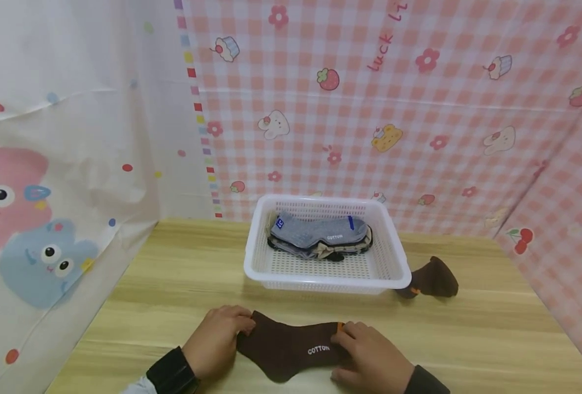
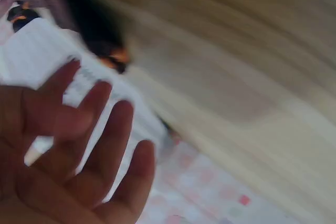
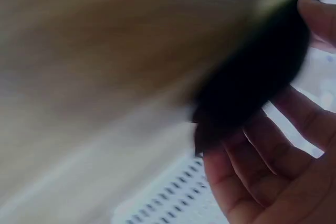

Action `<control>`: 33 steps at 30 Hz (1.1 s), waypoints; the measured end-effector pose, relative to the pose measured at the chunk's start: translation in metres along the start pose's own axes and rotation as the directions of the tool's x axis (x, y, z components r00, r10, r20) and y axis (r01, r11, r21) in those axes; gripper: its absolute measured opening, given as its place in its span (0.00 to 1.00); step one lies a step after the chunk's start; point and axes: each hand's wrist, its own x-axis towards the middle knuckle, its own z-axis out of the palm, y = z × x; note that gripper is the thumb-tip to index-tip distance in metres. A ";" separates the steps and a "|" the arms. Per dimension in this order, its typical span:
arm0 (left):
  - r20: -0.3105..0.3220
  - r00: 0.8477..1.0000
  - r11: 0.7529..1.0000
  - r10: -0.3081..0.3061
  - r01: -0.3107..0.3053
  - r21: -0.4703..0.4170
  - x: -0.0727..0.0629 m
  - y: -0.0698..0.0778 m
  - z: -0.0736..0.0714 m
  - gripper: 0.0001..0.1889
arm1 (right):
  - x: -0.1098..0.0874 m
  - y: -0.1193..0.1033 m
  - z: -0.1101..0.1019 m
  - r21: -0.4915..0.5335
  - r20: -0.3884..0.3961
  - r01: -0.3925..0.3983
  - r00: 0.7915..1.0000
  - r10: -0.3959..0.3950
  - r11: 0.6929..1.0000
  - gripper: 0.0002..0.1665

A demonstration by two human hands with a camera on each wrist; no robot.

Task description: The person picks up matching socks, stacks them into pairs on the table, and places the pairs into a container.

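A brown sock (image 1: 291, 347) marked "COTTON" lies spread on the table in front of the basket. At its left end, my left hand (image 1: 218, 340) has its fingertips right at the sock's edge. The left wrist view shows that hand (image 2: 79, 156) with loosely bent, spread fingers and nothing between them; dark fabric with an orange patch (image 2: 115, 59) appears beyond. Around the sock's orange-marked right end curls my right hand (image 1: 372, 358). In the right wrist view, dark sock fabric (image 3: 252, 72) sits between the thumb and fingers of this hand (image 3: 283, 166), blurred.
Behind the sock stands a white perforated basket (image 1: 327, 282) holding several stacked socks, a grey-blue one (image 1: 320, 230) on top. Another brown sock (image 1: 434, 278) lies crumpled at the basket's right corner. Patterned cloth (image 1: 350, 109) hangs behind the table and along both sides.
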 end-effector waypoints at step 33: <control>0.249 0.967 0.999 -0.047 0.047 0.006 0.013 0.043 0.015 0.19 | 0.016 0.009 0.007 0.101 0.035 -0.111 0.994 0.108 0.989 0.10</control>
